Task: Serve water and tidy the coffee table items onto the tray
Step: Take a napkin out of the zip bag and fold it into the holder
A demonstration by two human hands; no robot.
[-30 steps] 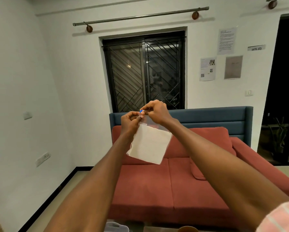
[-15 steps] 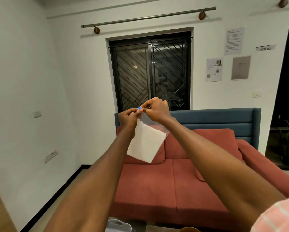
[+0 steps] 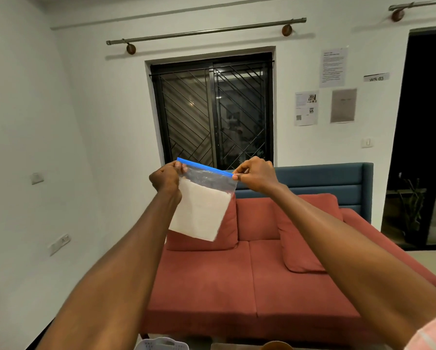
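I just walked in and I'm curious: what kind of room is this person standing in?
Most likely a home living room: a red sofa with cushions against the wall, a barred window under a curtain rod, and printed notices taped up.

— What's behind?
— A red sofa with a blue backrest, under a barred window.
— And the wall?
— Papers right of the window, a curtain rod above.

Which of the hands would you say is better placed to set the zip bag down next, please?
Probably the left hand: it grips the zip bag at the corner above the white sheet, while the right hand only pinches the far end of the blue strip.
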